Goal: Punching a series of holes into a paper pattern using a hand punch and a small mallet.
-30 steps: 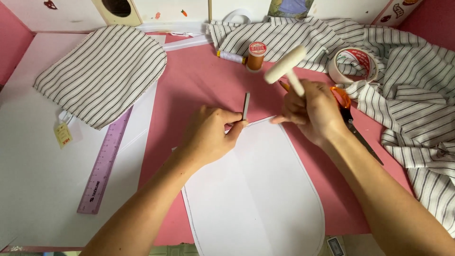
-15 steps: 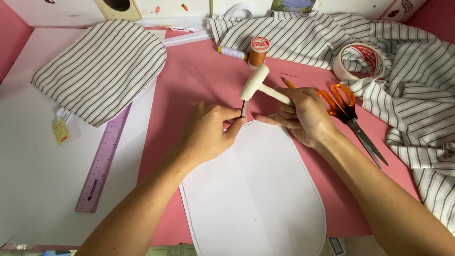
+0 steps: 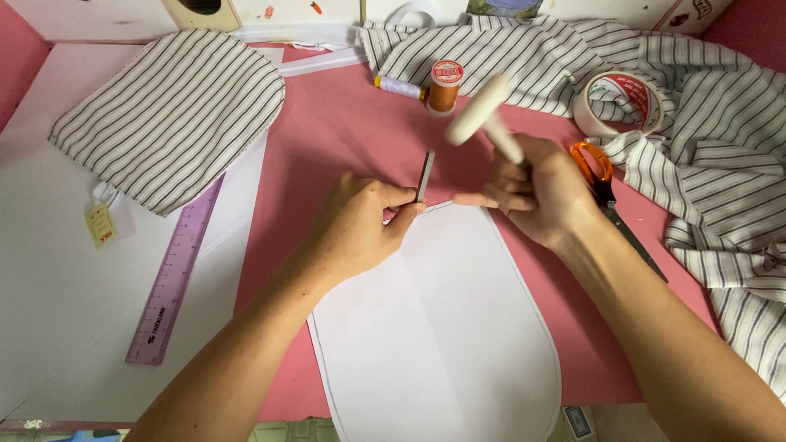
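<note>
My left hand pinches a thin grey metal punch that stands upright on the top edge of a white rounded paper pattern. My right hand grips the handle of a small cream mallet, raised and blurred above and to the right of the punch. The pattern lies on a pink mat.
A striped fabric piece lies at the back left beside a purple ruler and a yellow tag. Thread spools, a tape roll, orange scissors and bunched striped cloth lie at the back and right.
The mallet came down onto the punch half a second ago and has swung back up. My left hand and the punch have stayed in place.
</note>
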